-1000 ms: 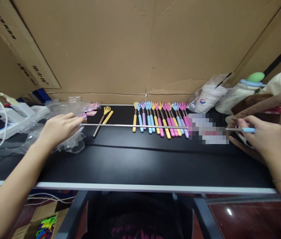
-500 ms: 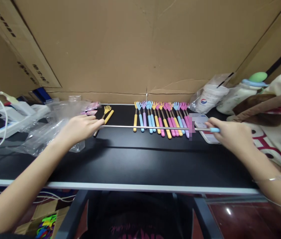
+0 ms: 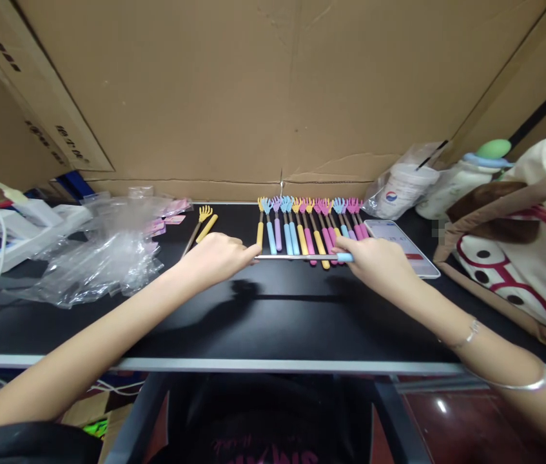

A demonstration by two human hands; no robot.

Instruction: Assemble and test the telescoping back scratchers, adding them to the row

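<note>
Stretched between my two hands, above the table, is a telescopic back scratcher with a thin metal rod and a blue grip. My left hand is closed around its left end, so the claw head is hidden. My right hand is closed at the blue grip. Behind the rod lies a row of back scratchers with yellow, blue, purple and pink handles, claws toward the cardboard. To the left are a yellow claw with a bare rod and a loose yellow handle.
Clear plastic bags and pink labels lie at left beside a white power strip. At right are a phone, a cup in a bag, a bottle and a cloth bag. Cardboard stands behind.
Both hands have moved inward, toward each other. The metal rod between them is now much shorter. The blue grip has come left, away from the phone.
</note>
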